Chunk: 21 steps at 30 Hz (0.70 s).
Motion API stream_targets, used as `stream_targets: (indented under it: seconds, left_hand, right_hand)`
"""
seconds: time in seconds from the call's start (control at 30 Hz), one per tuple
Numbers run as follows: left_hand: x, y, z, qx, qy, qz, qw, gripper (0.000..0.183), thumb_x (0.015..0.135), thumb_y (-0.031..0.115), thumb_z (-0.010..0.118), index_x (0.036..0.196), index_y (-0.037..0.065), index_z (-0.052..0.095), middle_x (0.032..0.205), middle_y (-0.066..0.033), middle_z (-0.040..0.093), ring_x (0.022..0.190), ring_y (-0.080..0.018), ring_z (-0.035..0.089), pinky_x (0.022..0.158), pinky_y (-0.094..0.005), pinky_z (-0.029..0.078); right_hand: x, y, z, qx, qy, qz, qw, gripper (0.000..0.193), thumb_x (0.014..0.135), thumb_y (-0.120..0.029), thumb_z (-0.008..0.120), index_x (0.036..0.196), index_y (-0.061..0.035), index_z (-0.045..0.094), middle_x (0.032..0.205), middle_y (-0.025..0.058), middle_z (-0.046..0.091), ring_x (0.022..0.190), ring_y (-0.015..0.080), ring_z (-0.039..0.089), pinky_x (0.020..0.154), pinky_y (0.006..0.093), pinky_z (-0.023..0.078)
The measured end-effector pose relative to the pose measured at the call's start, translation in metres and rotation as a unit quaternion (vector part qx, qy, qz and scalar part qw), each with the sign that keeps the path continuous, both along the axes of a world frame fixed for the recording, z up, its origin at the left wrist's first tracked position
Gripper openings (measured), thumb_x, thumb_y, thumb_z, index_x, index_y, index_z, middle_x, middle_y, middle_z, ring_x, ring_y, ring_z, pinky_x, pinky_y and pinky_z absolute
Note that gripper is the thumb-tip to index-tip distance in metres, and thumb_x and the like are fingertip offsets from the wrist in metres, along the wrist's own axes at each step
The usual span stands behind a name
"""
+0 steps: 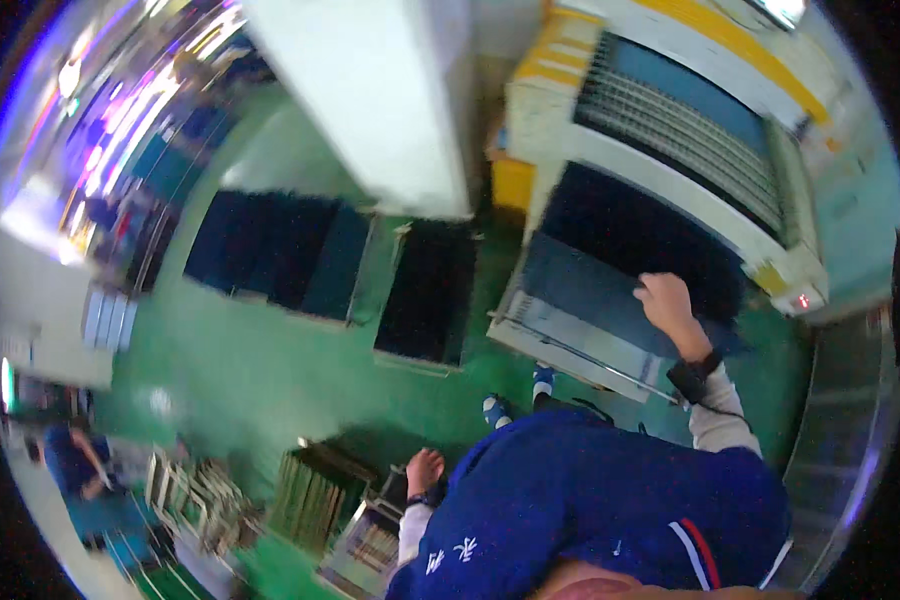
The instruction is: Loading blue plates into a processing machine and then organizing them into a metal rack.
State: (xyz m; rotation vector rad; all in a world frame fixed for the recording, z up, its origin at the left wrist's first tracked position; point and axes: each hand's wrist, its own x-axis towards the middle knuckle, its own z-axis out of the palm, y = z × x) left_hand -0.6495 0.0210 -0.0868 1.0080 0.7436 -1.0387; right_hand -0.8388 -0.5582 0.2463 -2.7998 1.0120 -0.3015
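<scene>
My right hand is over the machine's front table, its fingers curled together above a grey-blue panel. Whether something thin is pinched in those fingers is too small to make out. A dark, fuzzy-looking navy sheet lies just beyond the panel, toward the machine. Along the table's near side runs a thin metal bar. My left hand hangs low at my left side, close to a metal-framed rack; blur hides how its fingers are set. Both wrists wear dark bands.
Two low carts, a wide dark-topped one and a narrow dark-topped one, stand left of the machine. A white pillar rises behind them. Slatted frames and a stacked pile are at lower left, near another person.
</scene>
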Motion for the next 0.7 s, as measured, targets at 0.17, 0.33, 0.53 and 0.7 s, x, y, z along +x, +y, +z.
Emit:
stream_targets:
  seconds: [0.17,0.33,0.53,0.7]
  left_hand:
    - [0.016,-0.043,0.039,0.067,-0.037,-0.178,0.981,0.025,0.085,0.009,0.053,0.109,0.008,0.045,0.105,-0.0100,0.057,0.095,-0.0250,0.056,0.076,-0.0325,0.050]
    - [0.041,-0.054,-0.004,0.090,-0.149,-0.230,0.958,0.024,0.093,0.021,0.054,0.114,0.009,0.054,0.109,-0.0125,0.062,0.093,-0.0301,0.063,0.068,-0.0406,0.053]
    - [0.058,-0.096,0.006,0.075,-0.152,-0.192,0.967,0.026,0.092,0.025,0.060,0.111,0.008,0.056,0.102,-0.0096,0.065,0.088,-0.0298,0.065,0.064,-0.0414,0.053]
    - [0.061,-0.121,0.014,0.069,-0.035,-0.138,0.987,0.039,0.080,0.025,0.072,0.111,0.007,0.056,0.104,-0.0077,0.066,0.085,-0.0261,0.067,0.066,-0.0382,0.054]
  right_hand:
    - [-0.029,-0.015,0.104,0.006,-0.023,-0.037,0.999,0.025,0.075,-0.027,0.071,0.082,-0.0038,0.067,0.076,0.0205,0.063,0.076,0.0412,0.061,0.067,0.0494,0.047]
    - [-0.091,-0.063,0.149,0.142,-0.210,-0.135,0.958,0.026,0.079,-0.021,0.072,0.095,-0.0016,0.068,0.078,0.0081,0.065,0.072,0.0162,0.060,0.066,0.0356,0.047]
    - [-0.151,-0.116,0.119,0.276,-0.598,-0.261,0.705,0.032,0.084,-0.021,0.071,0.107,0.0014,0.067,0.100,0.0052,0.067,0.091,0.0161,0.061,0.085,0.0314,0.046]
    - [-0.161,-0.160,0.065,0.409,-0.742,-0.190,0.496,0.035,0.088,-0.027,0.070,0.108,0.0008,0.062,0.101,0.0097,0.067,0.091,0.0200,0.063,0.078,0.0339,0.051]
